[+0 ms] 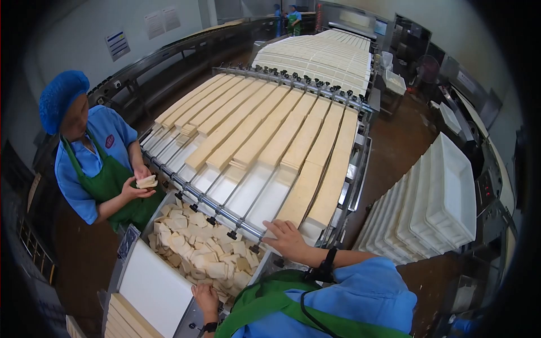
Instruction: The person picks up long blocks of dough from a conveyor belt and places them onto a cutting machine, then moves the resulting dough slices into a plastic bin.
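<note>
My right hand (286,239) rests at the near end of a long row of thin, pale, flat square slices (301,194), its fingers spread against the row's end. Beside it, another row of slices (332,174) ends close to the same table edge. My left hand (206,297) is lower, at the edge of a bin, fingers a little bent and apart, with no object visible in them. Loose slices (194,242) lie heaped in that bin. Both wrists wear dark bands.
Across the bin, a co-worker (96,152) in a blue cap and green apron holds a few slices (147,181). A metal rail (208,198) with black knobs borders the white conveyor. Stacked white trays (428,197) stand at right. A white board (155,281) lies left of my hand.
</note>
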A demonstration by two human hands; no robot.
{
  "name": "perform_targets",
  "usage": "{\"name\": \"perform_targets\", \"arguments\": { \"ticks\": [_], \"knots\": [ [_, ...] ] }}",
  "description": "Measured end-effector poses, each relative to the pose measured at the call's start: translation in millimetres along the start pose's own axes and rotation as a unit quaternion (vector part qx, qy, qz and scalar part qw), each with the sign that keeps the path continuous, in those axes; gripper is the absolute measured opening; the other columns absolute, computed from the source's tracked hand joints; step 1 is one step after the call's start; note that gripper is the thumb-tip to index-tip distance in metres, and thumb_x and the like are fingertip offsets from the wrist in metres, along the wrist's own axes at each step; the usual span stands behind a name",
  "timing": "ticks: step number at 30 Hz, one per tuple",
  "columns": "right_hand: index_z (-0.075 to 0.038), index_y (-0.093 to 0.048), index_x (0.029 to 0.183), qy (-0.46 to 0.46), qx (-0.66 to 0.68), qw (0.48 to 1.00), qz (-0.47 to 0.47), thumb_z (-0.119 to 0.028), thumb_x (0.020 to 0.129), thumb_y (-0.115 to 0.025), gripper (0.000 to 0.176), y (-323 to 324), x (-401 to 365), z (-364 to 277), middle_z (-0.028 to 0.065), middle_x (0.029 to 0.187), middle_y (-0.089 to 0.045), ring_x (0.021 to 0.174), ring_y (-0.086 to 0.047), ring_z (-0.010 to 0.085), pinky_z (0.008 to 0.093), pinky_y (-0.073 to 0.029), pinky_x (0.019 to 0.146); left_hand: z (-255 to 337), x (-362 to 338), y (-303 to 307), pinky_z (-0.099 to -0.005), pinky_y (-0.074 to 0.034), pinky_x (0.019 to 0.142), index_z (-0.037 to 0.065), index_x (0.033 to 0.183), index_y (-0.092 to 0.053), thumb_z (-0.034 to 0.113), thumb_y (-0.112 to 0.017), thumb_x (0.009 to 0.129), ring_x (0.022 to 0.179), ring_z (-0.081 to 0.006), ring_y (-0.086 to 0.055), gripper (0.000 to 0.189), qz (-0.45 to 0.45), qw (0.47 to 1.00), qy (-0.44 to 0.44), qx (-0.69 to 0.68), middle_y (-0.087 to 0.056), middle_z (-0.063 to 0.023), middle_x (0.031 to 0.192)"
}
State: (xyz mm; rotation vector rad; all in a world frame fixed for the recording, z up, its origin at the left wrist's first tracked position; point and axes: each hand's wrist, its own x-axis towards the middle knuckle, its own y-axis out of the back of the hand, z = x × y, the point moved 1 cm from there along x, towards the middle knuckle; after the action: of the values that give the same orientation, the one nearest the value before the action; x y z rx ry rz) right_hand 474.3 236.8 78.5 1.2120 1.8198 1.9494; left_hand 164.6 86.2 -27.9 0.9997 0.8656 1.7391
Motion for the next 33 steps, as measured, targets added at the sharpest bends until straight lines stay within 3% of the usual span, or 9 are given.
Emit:
{"name": "perform_targets", "arguments": {
  "ticks": [7,13,22,28,33],
  "knots": [
    [-0.017,-0.068,0.101,-0.001,-0.001,1.0,0.003,-0.016,0.074,-0.056,0.029,-3,-1,2,0.0125,0.132,-0.045,0.115,-0.044,0.0298,0.0398,-0.037,0.091,1,1,1,-0.0422,-0.039,0.092,0.005,0.073,-0.065,0.002,-0.059,0.068,0.082,-0.0293,-0.057,0.008,0.034,0.999,-0.02,-0.008,-0.062,-0.011,0.075],
    [-0.018,-0.068,0.099,0.008,-0.001,1.0,0.011,-0.016,0.075,-0.056,0.027,-4,-1,5,0.0123,0.129,-0.047,0.114,-0.045,0.0298,0.041,-0.037,0.091,7,0,6,-0.0417,-0.04,0.087,0.005,0.073,-0.065,0.002,-0.059,0.068,0.08,-0.0305,-0.056,0.008,0.039,0.999,-0.014,-0.015,-0.061,-0.0119,0.075],
    [-0.021,-0.07,0.091,0.008,0.014,0.998,0.062,-0.023,0.067,-0.069,0.024,-4,3,7,0.0105,0.126,-0.05,0.109,-0.047,0.0286,0.0416,-0.037,0.088,-5,-2,-3,-0.0418,-0.04,0.091,0.005,0.073,-0.065,0.001,-0.059,0.069,0.08,-0.0303,-0.056,0.008,0.046,0.999,-0.023,-0.012,-0.061,-0.012,0.074],
    [-0.021,-0.07,0.091,0.014,0.017,0.998,0.063,-0.025,0.071,-0.067,0.022,-12,1,12,0.0107,0.127,-0.05,0.11,-0.048,0.0293,0.0429,-0.037,0.09,-6,-1,-3,-0.0417,-0.041,0.09,0.006,0.074,-0.065,0.001,-0.06,0.068,0.08,-0.0294,-0.057,0.009,0.04,0.999,-0.013,-0.024,-0.061,-0.0117,0.075],
    [-0.023,-0.072,0.089,-0.088,-0.062,0.994,-0.011,-0.028,0.071,-0.067,0.019,-11,3,15,0.0108,0.129,-0.049,0.116,-0.044,0.0308,0.0483,-0.032,0.095,-11,-3,-4,-0.0413,-0.041,0.088,0.006,0.074,-0.065,0.002,-0.061,0.068,0.08,-0.03,-0.056,0.008,0.037,0.998,-0.023,-0.035,-0.061,-0.0116,0.075]
  ]
}}
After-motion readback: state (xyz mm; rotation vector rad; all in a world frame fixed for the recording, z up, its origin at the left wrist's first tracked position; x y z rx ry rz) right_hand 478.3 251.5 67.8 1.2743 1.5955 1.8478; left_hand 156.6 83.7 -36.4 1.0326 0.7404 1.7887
